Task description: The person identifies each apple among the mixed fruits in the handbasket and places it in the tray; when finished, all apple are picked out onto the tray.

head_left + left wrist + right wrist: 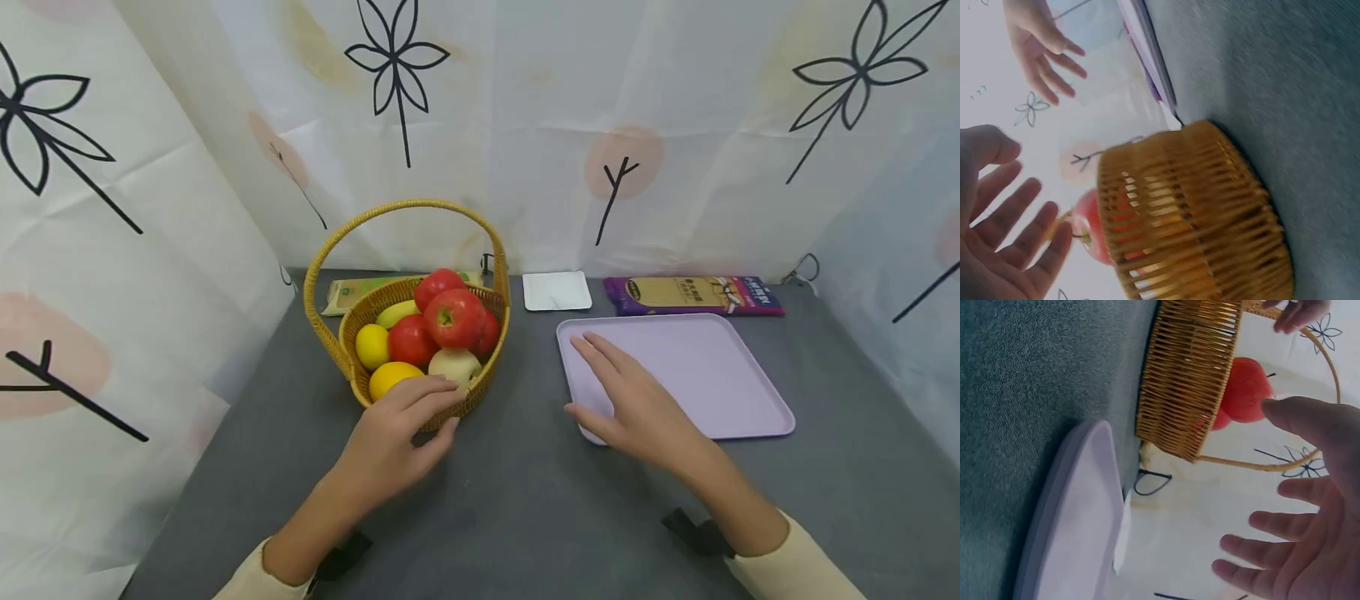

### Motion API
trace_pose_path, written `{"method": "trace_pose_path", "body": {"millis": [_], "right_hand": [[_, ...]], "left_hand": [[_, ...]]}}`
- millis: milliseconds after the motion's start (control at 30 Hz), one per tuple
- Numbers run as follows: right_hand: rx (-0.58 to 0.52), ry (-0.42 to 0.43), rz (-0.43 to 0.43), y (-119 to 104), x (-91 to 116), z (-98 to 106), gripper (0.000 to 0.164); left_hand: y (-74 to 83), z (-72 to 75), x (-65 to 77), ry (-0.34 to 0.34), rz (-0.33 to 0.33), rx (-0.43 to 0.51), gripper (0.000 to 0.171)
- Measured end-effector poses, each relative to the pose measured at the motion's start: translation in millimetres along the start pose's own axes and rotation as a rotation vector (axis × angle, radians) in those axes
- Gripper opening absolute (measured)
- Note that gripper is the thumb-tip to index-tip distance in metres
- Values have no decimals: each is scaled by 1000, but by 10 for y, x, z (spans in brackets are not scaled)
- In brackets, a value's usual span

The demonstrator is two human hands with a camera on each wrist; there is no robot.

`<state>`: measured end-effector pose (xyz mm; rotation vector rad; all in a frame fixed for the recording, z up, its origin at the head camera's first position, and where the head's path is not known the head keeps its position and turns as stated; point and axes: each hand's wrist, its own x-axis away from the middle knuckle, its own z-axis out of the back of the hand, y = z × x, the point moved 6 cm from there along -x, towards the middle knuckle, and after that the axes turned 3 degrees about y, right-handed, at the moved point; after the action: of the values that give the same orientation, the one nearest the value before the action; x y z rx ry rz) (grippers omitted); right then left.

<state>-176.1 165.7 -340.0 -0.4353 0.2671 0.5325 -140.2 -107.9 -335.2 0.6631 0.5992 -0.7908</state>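
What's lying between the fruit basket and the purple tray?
Just bare grey tabletop between the basket and the tray, as the head view shows; the flat white item sits farther back.

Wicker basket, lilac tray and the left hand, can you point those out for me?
Wicker basket (1207,209), left wrist view, on its woven side wall.
Lilac tray (693,375), head view, on its bare flat bottom.
Left hand (397,437), head view, on its back.

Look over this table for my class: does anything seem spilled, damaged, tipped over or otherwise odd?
Nothing stands out. The basket stands upright with fruit heaped in it, the lilac tray lies flat, and no spill shows on the grey tabletop.
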Motion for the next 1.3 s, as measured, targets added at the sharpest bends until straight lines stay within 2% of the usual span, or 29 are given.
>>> {"method": "trace_pose_path", "body": {"millis": [167,400,500,700,800,933,1100,1200,1300], "right_hand": [[-45,58,-6,8,-137,-57,83],[-72,161,61,-76,-396,-156,85],[-94,184,78,-131,-490,-197,85],[-139,189,98,-218,-657,-321,85],[-144,192,108,-269,-744,-380,84],[-124,221,138,-329,-848,-418,84],[-108,246,176,-390,-944,-450,86],[-109,244,182,-422,-985,-468,87],[-117,231,180,-464,-1031,-491,87]], "left_hand": [[-59,124,15,162,-48,19,21],[-78,362,7,410,-146,16,24],[-71,482,-16,490,-151,-3,27],[-65,687,-53,564,-80,32,34],[-111,763,-34,636,-57,55,34],[-306,810,81,742,-34,37,32],[-491,873,205,841,37,48,28],[-617,891,265,831,120,103,33],[-840,860,357,722,254,131,48]]}}
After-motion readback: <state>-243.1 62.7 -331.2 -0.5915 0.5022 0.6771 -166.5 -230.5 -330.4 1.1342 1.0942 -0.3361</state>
